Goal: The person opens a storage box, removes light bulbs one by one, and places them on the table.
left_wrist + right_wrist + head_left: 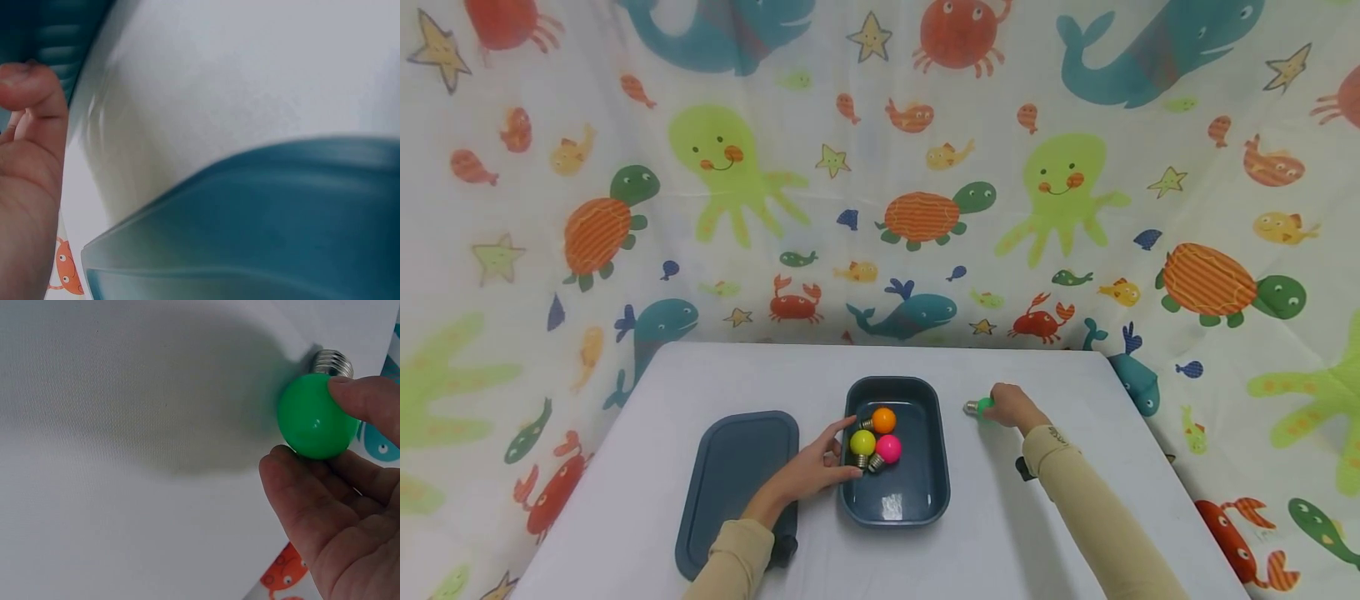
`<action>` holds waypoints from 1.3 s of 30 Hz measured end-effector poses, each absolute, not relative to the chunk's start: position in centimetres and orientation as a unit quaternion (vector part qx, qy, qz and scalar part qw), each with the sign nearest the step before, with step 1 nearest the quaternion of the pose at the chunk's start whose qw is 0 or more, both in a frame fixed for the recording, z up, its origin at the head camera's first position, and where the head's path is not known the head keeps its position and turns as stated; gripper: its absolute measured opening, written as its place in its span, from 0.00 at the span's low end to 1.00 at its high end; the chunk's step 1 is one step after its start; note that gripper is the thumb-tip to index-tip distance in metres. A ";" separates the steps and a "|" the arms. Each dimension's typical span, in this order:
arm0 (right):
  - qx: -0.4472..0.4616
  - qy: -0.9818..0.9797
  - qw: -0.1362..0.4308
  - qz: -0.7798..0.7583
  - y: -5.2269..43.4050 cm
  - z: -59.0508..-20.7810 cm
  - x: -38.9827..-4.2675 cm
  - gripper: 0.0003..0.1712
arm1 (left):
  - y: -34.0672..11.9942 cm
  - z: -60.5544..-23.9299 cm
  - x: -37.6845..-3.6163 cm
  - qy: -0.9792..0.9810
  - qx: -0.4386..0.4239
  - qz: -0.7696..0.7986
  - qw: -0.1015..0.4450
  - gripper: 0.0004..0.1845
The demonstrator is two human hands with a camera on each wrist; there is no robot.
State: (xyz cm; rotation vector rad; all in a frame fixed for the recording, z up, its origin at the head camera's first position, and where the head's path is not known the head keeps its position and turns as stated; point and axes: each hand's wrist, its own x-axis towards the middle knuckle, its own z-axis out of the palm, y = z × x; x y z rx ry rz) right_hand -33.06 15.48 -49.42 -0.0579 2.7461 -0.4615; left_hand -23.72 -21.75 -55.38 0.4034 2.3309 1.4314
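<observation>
A dark teal tray (934, 467) sits mid-table and holds an orange bulb (883, 419), a yellow bulb (862, 442) and a pink bulb (888, 448). My left hand (823, 462) rests on the tray's left rim, fingers fairly straight, beside the yellow bulb. The left wrist view shows the thumb (34, 94) next to the teal rim (262, 206). To the tray's right, my right hand (1011, 404) pinches a green bulb (983, 406) with a metal screw base. In the right wrist view the fingertips (365, 403) curl round the green bulb (315, 415) just above the table.
A dark teal lid (730, 479) lies flat left of the tray. The white table (1075, 533) is backed and flanked by a sea-animal patterned curtain (880, 183). Black wrist straps show at both sleeves.
</observation>
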 end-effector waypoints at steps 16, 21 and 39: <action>-0.078 0.975 0.145 -0.148 15.1 -47.4 -33.8 0.27 | -21.5 -55.1 -23.5 0.825 0.137 0.513 0.191 0.45; -0.105 0.972 0.128 -0.167 14.0 -46.4 -34.2 0.28 | -21.5 -55.1 -23.5 0.823 0.137 0.516 0.193 0.45; -0.281 0.932 0.109 -0.202 6.7 -44.2 -33.8 0.31 | -22.0 -54.9 -23.9 0.825 0.139 0.513 0.193 0.44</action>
